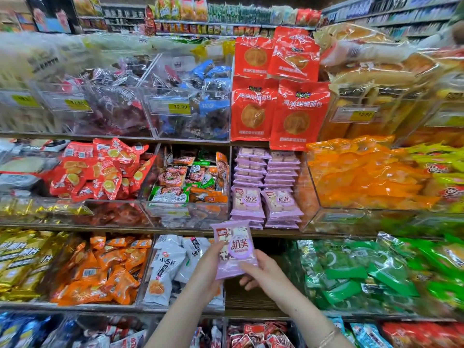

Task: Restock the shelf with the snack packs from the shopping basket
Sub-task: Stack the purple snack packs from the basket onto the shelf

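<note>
Head view | your left hand (209, 266) and right hand (261, 271) both closed on purple snack pack (234, 248) | step: shelving | next: lift onto matching purple stacks (266, 187) just above.

Open, dark shelf bay (270, 247) at 12 o'clock from hands: no packs visible inside, free entry from front. Above it, stacked lilac snack packs (266, 197) fill middle compartment nearly to front edge; little room on top. At 9 o'clock, clear acrylic bin of white pouches (173, 267) walls off left side. At 3 o'clock, heap of green foil packs (356, 272) crowds right side. Red bread bags (278, 109) hang over upper shelf edge at 12.
</note>
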{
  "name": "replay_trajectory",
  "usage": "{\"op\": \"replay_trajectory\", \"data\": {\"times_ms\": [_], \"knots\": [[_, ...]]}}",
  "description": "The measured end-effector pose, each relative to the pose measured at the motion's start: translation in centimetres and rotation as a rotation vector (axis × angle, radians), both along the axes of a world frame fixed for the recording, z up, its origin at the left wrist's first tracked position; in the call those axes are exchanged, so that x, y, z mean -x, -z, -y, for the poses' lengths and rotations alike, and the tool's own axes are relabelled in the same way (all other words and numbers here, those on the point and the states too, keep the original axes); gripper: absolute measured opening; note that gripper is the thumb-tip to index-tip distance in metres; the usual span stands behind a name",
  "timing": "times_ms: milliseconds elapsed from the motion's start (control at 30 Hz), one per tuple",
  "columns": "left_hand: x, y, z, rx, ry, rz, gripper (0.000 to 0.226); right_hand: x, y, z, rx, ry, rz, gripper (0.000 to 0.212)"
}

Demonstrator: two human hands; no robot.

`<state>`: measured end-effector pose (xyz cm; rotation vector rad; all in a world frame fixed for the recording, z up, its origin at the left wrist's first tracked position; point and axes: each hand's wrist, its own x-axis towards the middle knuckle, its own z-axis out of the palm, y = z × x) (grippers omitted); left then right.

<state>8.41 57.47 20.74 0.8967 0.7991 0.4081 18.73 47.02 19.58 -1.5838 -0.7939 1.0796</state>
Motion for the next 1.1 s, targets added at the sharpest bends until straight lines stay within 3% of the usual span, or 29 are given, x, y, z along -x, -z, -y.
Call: {"op": "replay_trajectory", "data": {"times_ms": [67,100,200,267,400,533,567,700,767,833,900,1033,1100], "knots": [[-0.7,-0.4,0.4,-0.172,0.04,-0.064,0.023,-0.4,-0.2,0.4,-0.07,0.11,-0.116,0.027],[-0.8,-0.6,0.3,-0.347,0.069,-0.122,0.019,-1.0,-0.3,0.6,-0.106,0.161,-0.178,0.026],[-0.3,-0.9,-2.1,-1.079,-0.042,-0.261,0.011,-3.5,-1.1,0.5,-0.16,0.3,-0.296,0.025],[-0.2,-1.7,-4.8,-1.468,-0.164,-0.334,0.017,-5.4,-2.0,-0.4,-0.14,0.372,-0.309,0.024],[-1.6,-2.4,-8.3,-1.992,-0.233,-0.513,0.024,-7.9,-3.8,-3.7,-0.106,0.419,-0.267,0.018],[-2.8,-1.8,-9.4,-2.099,-0.254,-0.52,0.026,-9.0,-4.7,-7.7,-0.016,0.383,-0.07,0.035],[-3.0,-1.7,-9.7,-2.108,-0.252,-0.537,0.028,-9.2,-4.6,-8.4,0.047,0.339,0.085,0.039],[-3.3,-1.3,-10.0,-2.146,-0.272,-0.545,0.027,-10.1,-3.5,-9.6,0.363,0.119,1.04,0.051],[-3.3,-1.2,-10.1,-2.158,-0.289,-0.548,0.026,-10.4,-3.1,-9.3,0.374,0.125,1.29,0.055],[-3.4,-1.0,-10.2,-2.176,-0.306,-0.543,0.026,-11.2,-2.5,-8.6,0.228,0.151,1.409,0.047],[-3.5,-1.0,-10.3,-2.185,-0.316,-0.551,0.026,-12.5,-1.8,-7.4,0.113,0.158,1.405,0.04],[-3.6,-0.8,-10.3,-2.189,-0.332,-0.555,0.025,-14.3,-0.7,-5.7,0.29,-0.013,1.398,0.051],[-3.6,-0.8,-10.4,-2.191,-0.333,-0.558,0.025,-14.3,-0.3,-5.9,0.342,0.029,1.455,0.051]]}}
